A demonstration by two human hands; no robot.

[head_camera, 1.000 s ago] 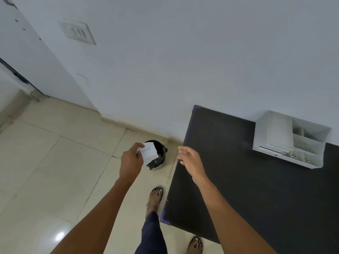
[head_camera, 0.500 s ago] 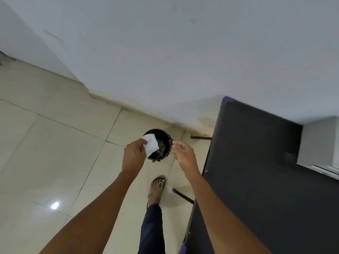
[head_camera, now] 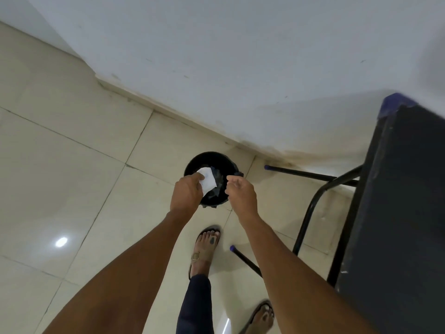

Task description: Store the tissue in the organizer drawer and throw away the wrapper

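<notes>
Cream floor tiles (head_camera: 72, 189) meet a white wall (head_camera: 240, 56) across the upper frame, with a dark table (head_camera: 397, 213) at the right edge. At centre, my left hand (head_camera: 186, 195) pinches the white wrapper (head_camera: 207, 180) over the black bin (head_camera: 209, 162). My right hand (head_camera: 240, 192) hovers beside it, fingers loosely curled, holding nothing.

A single head-worn wide-angle view looks steeply down from standing height, facing a pale painted wall (head_camera: 240, 56) at 12 o'clock. The cream tiled floor (head_camera: 60, 189) fills the frame from 7 to 10 o'clock, a round black bin (head_camera: 192, 162) sits near centre, and the dark worktop (head_camera: 397, 213) edge runs close at 3 to 5 o'clock.
</notes>
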